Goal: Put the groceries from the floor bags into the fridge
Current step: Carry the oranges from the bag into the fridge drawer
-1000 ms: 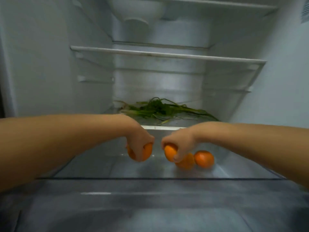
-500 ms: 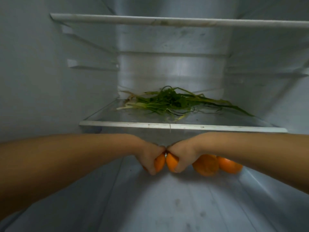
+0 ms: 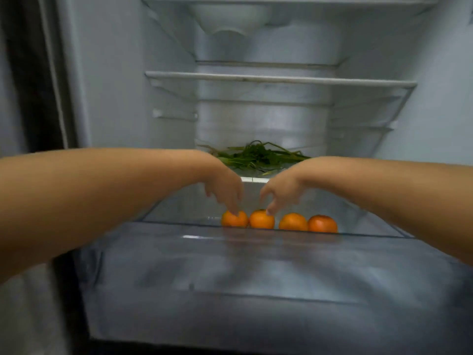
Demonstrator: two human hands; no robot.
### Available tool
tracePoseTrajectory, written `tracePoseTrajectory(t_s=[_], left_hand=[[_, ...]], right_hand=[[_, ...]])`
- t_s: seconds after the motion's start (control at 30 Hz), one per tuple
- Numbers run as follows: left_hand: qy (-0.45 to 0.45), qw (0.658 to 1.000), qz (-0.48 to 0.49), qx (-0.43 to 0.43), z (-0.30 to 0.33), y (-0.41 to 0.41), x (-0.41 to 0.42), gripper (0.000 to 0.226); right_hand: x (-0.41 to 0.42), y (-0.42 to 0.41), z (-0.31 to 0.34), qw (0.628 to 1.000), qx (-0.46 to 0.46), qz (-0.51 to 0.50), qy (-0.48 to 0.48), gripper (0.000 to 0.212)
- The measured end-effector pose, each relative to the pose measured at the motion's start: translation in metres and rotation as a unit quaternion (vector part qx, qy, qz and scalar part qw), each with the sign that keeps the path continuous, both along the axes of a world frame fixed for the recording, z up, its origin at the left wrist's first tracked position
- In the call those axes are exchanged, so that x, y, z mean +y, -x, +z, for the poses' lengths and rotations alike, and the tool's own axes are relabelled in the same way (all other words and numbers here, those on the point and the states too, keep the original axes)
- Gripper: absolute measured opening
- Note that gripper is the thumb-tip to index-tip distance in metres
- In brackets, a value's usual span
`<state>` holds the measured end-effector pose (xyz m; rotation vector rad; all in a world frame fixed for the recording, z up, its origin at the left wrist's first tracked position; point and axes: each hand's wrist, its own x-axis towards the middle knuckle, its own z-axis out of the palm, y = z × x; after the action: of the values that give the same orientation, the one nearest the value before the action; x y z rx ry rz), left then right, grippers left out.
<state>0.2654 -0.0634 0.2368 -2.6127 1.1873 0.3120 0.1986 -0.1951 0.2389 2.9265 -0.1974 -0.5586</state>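
Both hands reach into the fridge over the clear drawer at the bottom. On my left hand the fingers hang straight down, tips touching the top of the leftmost orange; on my right hand the fingers are loosely spread, one tip resting on the second orange. Neither hand is gripping anything.

Four oranges sit in a row inside the drawer, close side by side; the third orange and the fourth orange lie to the right, untouched. On the shelf just above the drawer lies a loose bunch of greens. The upper shelves hold nothing I can make out.

I judge the oranges and greens stowed. The floor bags are out of sight, so I cannot tell how much remains.
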Motion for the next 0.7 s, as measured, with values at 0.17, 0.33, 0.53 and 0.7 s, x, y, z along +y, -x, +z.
tracePoseTrajectory(t_s=[0.17, 0.33, 0.53, 0.7], left_hand=[[0.234, 0.956, 0.024, -0.176, 0.014, 0.078, 0.066, 0.038], [0.462, 0.859, 0.067, -0.210, -0.022, 0.157, 0.127, 0.029], [0.500, 0.843, 0.075, -0.181, -0.097, 0.249, 0.213, 0.025], [0.464, 0.851, 0.189, -0.157, -0.173, 0.309, 0.329, 0.022]], right_hand=[[0.037, 0.065, 0.018, 0.958, -0.224, 0.096, 0.154, 0.038], [0.084, 0.142, -0.001, 0.884, -0.445, 0.137, 0.039, 0.031], [0.161, 0.223, -0.067, 0.883, -0.389, 0.258, 0.037, 0.035], [0.262, 0.250, -0.127, 0.883, -0.342, 0.319, -0.032, 0.033]])
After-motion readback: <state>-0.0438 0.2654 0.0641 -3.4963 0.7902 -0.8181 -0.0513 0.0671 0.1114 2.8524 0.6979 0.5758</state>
